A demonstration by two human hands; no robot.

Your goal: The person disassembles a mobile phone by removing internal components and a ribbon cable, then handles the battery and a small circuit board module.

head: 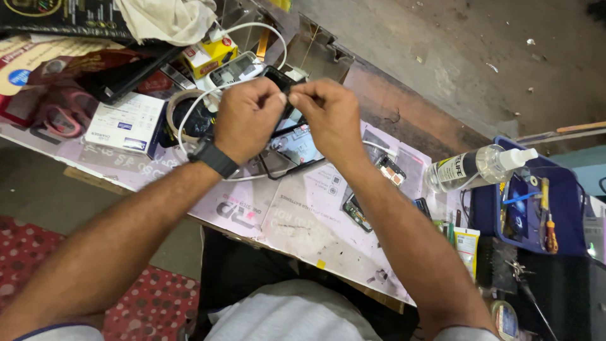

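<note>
Left hand: the left hand, a black watch on its wrist, is curled narrow, thumb and forefinger pinched on the upper edge of a dark smartphone.
Right hand: the right hand meets the left fingertip to fingertip and pinches the same edge of the phone; its fingers are closed, not spread.
Smartphone: held just above the worktable, tilted, its glossy face showing below the hands; what exactly sits between the fingertips is too small to tell.
White cable: a white cable loops left of the phone and runs under the hands.
Tape roll: a tape roll lies left of the phone, beside a white box.
Loose parts: small phone parts lie on the table right of the phone.
Spray bottle: a clear spray bottle lies on its side further right of the phone, against a blue tray that holds a screwdriver.
Cloth: a white cloth sits well beyond the phone, at the far table edge.
</note>
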